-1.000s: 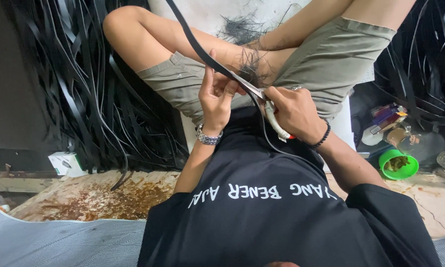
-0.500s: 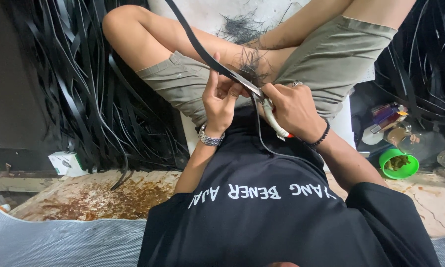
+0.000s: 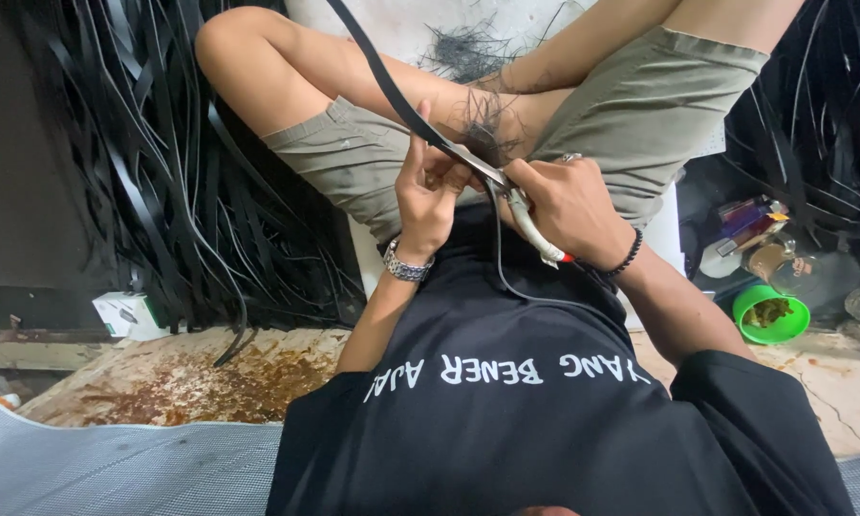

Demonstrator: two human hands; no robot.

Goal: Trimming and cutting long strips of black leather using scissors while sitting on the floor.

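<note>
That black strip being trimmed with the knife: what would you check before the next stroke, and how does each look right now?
1. Left hand grips the black strip: ok.
2. Right hand closed on the knife handle: ok.
3. Blade meets the strip's edge: ok.
4. Left fingers clear of the blade: not ok, they sit close.
5. Blade sharpness: cannot tell.
6. Thin shaving hangs free: ok.

The hands [image 3: 506,196] work in a tight pocket above the lap, hemmed by the bent knees [image 3: 234,48] and the shorts [image 3: 640,115]. A dense heap of black strips [image 3: 134,162] blocks the left side; more strips [image 3: 822,105] close the right. Low right, a green bowl [image 3: 770,315] and small jars [image 3: 774,258] crowd the floor. The stained floor [image 3: 182,377] at lower left lies open.
</note>
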